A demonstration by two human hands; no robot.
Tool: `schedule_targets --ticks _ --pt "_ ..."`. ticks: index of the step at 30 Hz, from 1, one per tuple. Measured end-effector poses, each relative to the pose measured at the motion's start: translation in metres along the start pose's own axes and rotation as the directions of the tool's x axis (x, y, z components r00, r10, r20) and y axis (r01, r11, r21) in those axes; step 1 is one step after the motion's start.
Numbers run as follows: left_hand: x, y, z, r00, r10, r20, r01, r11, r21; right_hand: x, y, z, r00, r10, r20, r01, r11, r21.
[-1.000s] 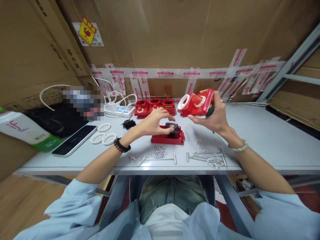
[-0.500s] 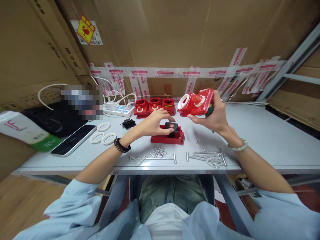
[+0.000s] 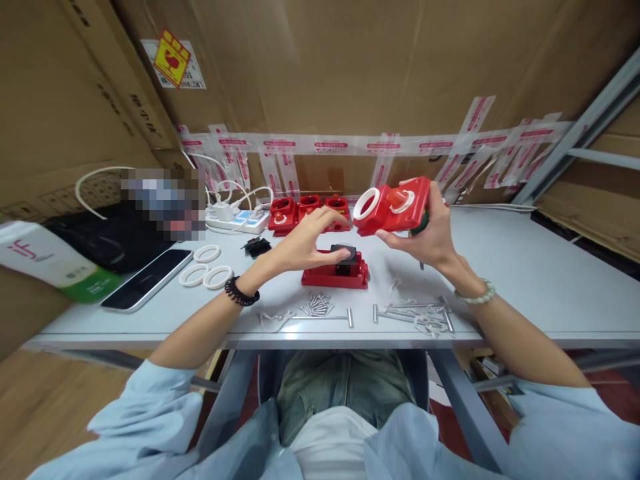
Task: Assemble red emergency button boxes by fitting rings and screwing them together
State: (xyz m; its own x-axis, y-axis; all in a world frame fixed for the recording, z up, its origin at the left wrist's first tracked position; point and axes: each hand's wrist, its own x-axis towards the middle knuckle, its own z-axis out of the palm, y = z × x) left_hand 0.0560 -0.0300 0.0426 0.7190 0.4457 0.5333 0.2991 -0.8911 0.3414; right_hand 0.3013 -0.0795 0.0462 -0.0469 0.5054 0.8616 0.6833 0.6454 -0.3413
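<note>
Red base plate [image 3: 325,277]: was seen flat on the table [image 3: 525,280], directly beneath the left hand [image 3: 305,241]. Loose screws [image 3: 316,305] were strewn just on the near side of that hand, close to the table's edge, where they could be swept off by a brushing wrist.
Black block [image 3: 345,259]: was seated upright on the plate, with only the thumb apparently laid on it. If pressed off-centre, it could be tipped or unseated.
Left hand: was held largely open, fingers spread and lifted, nothing gripped, so the plate was left free to slide.
Right hand [image 3: 427,233]: was closed around the red housing [image 3: 395,203], with a green-handled tool [image 3: 419,224] apparently tucked into the same grasp. With two things shared in one grip, either could be dropped.
Red housing: was held off the table, tilted, just right of and beyond the left fingertips. Its white rings [image 3: 367,203] might be shaken loose.
Row of housings [image 3: 310,210]: was lined up just past the left fingertips, within knocking reach.
</note>
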Motion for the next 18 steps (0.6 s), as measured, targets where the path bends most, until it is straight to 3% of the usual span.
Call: schedule_targets --ticks 3,7,11,14,18 --pt "0.001 0.001 0.002 0.990 0.040 -0.139 -0.052 0.995 -0.088 -0.002 -0.004 0.005 1.000 -0.006 0.019 0.005 0.998 0.064" --pt "0.003 0.002 0.007 0.980 0.110 -0.163 -0.146 0.962 -0.230 -0.005 -0.009 0.013 0.997 -0.044 0.061 0.030 0.978 0.205" --pt "0.003 0.004 0.005 0.978 0.085 -0.189 -0.140 0.944 -0.298 -0.004 -0.012 0.014 0.993 -0.052 0.104 0.021 0.959 0.281" --pt "0.001 0.003 -0.001 0.965 0.047 -0.259 -0.117 0.958 -0.262 0.000 -0.011 0.008 0.996 -0.015 0.083 -0.010 0.953 0.303" --pt "0.000 0.004 -0.004 0.901 -0.004 -0.433 -0.036 0.996 -0.083 0.002 -0.014 0.005 0.990 0.142 -0.010 -0.129 0.926 0.354"
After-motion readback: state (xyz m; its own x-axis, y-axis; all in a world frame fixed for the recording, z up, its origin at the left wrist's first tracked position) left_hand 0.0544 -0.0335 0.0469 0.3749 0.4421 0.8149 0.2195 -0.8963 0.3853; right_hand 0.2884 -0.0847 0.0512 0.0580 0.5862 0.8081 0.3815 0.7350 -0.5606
